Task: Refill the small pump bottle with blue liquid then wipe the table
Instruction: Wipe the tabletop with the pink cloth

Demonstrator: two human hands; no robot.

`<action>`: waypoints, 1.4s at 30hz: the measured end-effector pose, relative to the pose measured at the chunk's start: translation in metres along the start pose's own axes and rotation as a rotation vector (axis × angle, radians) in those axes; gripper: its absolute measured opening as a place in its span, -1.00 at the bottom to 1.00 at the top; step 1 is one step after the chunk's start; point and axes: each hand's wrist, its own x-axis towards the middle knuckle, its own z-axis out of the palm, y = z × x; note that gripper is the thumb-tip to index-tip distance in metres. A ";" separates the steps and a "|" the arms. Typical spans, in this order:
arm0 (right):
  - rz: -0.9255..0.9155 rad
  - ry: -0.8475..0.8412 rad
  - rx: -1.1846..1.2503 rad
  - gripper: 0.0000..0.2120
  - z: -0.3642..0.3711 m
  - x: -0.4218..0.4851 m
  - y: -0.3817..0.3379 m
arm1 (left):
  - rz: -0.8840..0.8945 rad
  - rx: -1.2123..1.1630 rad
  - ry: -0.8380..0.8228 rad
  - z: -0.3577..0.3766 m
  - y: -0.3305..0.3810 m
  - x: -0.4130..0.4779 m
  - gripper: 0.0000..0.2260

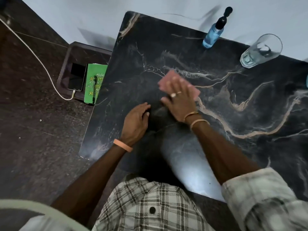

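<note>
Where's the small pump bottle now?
Head view, upper right: the small blue pump bottle stands at the far edge of the dark marble table, left of the clear drinking glass.

**Domestic room, viewed from above.** A marble-patterned table [150, 47] stands against a plain pale wall [100, 14] on a speckled stone floor [33, 122]. A low stand [65, 64] beside it holds a phone [76, 77] (plugged into a white cable [65, 98]) and a green notebook [95, 74].

Right hand [179, 99]: palm down, fingers straight and spread. Left hand [135, 121]: palm down, fingers loosely bent, just beside it.
</note>
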 end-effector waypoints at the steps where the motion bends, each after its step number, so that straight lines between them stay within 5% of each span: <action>1: 0.134 0.007 0.058 -0.26 -0.002 -0.006 0.017 | 0.023 0.002 -0.005 -0.001 0.003 0.005 -0.70; 5: 0.254 0.040 0.087 -0.17 0.031 -0.125 -0.010 | 0.057 -0.038 -0.023 0.009 0.010 0.012 -0.71; 8: -0.311 -0.065 0.020 -0.17 0.052 -0.171 -0.024 | 0.079 -0.053 -0.075 0.027 0.014 0.007 -0.73; 10: -0.401 -0.017 -0.043 -0.23 0.041 -0.141 0.010 | 0.126 -0.056 -0.117 0.036 0.015 0.002 -0.73; 15: 0.346 0.074 0.064 -0.24 0.018 -0.067 0.000 | 0.139 -0.045 -0.085 0.037 0.011 0.005 -0.71; 16: 0.310 0.044 0.098 -0.25 0.022 -0.072 -0.023 | 0.118 -0.064 -0.073 0.035 0.011 0.005 -0.70; 18: -0.043 -0.047 0.082 -0.27 0.031 -0.098 -0.047 | 0.087 -0.107 -0.051 0.030 0.012 0.007 -0.69; 21: -0.333 -0.081 -0.029 -0.29 0.019 -0.085 0.003 | 0.121 -0.096 -0.061 0.029 0.015 0.010 -0.71; 27: 0.411 -0.031 0.068 -0.25 -0.038 0.018 0.114 | 0.181 -0.059 -0.080 0.025 0.023 0.032 -0.71; 35: 0.967 0.057 0.099 -0.12 -0.017 -0.107 0.115 | 0.155 -0.139 -0.054 0.027 0.026 0.028 -0.69; 42: 0.690 0.158 0.103 -0.15 -0.027 0.009 0.118 | 0.154 -0.080 -0.060 0.033 0.022 0.033 -0.68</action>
